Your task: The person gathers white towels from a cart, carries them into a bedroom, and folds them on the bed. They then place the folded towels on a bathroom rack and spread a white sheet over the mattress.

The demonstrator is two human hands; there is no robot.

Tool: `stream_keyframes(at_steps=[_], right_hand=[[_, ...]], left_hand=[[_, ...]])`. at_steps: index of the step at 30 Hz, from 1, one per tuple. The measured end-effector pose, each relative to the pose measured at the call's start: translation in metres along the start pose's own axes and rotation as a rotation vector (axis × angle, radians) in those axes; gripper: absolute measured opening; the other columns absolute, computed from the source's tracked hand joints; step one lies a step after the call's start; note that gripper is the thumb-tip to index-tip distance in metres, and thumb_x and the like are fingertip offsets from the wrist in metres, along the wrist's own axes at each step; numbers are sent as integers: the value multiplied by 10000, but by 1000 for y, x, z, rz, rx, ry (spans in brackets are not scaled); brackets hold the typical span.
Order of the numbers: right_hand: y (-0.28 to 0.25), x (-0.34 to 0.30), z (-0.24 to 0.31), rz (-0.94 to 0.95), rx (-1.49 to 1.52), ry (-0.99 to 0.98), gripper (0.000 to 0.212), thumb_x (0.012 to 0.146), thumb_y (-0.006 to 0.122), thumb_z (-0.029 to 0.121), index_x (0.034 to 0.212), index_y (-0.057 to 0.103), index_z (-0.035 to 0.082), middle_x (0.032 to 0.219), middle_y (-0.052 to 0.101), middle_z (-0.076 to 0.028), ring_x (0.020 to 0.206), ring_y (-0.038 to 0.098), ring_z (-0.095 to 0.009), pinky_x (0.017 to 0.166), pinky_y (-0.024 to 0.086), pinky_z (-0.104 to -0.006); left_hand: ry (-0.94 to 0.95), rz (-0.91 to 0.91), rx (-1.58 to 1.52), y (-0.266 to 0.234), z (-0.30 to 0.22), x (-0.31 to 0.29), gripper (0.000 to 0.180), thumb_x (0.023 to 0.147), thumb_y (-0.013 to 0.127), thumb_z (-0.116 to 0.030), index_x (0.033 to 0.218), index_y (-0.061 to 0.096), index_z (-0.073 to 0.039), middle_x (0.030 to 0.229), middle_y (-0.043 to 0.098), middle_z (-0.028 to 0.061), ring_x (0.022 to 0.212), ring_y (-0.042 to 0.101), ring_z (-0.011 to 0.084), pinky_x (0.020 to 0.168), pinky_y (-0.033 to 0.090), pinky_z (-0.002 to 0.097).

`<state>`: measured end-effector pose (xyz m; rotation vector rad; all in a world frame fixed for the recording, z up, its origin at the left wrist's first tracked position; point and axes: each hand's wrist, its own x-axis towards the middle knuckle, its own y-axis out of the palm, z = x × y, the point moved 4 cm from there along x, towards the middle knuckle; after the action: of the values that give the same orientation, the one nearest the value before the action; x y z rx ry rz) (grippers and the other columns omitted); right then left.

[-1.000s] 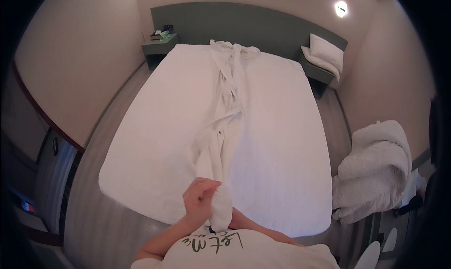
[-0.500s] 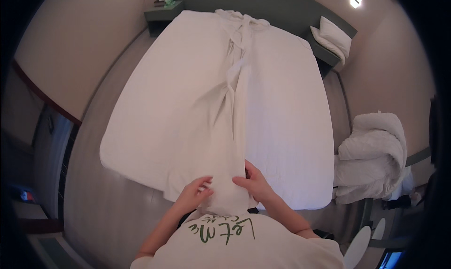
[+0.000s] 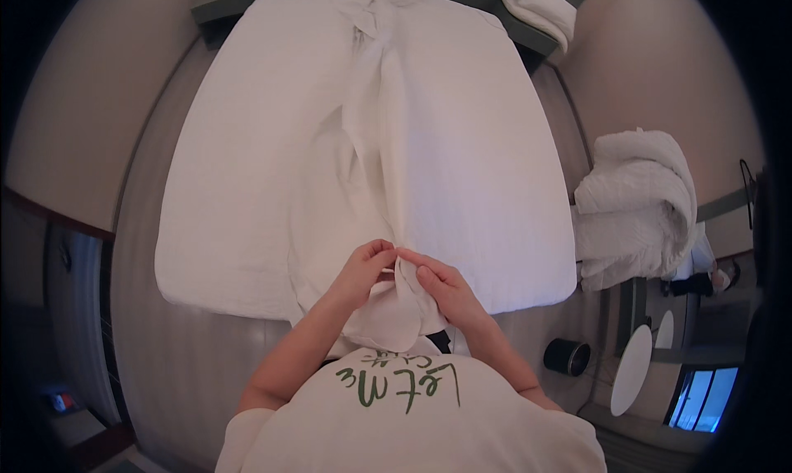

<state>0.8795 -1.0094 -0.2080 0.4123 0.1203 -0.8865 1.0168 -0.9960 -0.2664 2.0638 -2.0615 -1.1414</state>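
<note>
A long white bedsheet [image 3: 330, 213] lies gathered in loose folds down the middle of the bed [image 3: 223, 159], its near end hanging over the foot edge against my shirt. My left hand [image 3: 368, 273] has its fingers curled on the cloth at this near end. Close by, my right hand [image 3: 443, 290] pinches the same cloth, thumb against fingers, its fingertips meeting those of the left. A flap of the sheet hangs below both hands. What lies inside the left fingers is partly hidden.
At the bed's right, a bulky white duvet [image 3: 635, 209] is heaped up. White pillows [image 3: 544, 11] rest on the far-right bedside ledge. A dark bin [image 3: 567, 357] stands on the floor, near a round white table [image 3: 631, 370]. Another bedside shelf [image 3: 221, 7] is at far left.
My hands have come together, fingertips meeting on the sheet; before, they were apart with the left fingers loose. The view has tilted down, bringing the bin into sight.
</note>
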Motion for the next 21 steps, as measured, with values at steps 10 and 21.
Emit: stream_keyframes(at_steps=[10,21], right_hand=[[-69,-20,-9,-171,-1505,78,291,832,574,99,1121,574,65,1057,581,-76,909,548,-137,774,449,-266],[38,16,-51,-34,-205,166,583,764,659,150,1220,347,-36,1045,550,-133,820,571,-157,723,479,-290]], left_hand=[[279,19,-462,-69,-34,-15,229,898,449,-162,1085,495,-37,1019,588,63,926,576,167,860,446,322],[183,62,247,-12,-1,-73,665,798,593,-141,1357,259,-4,1235,452,120,1138,429,177,959,336,293]])
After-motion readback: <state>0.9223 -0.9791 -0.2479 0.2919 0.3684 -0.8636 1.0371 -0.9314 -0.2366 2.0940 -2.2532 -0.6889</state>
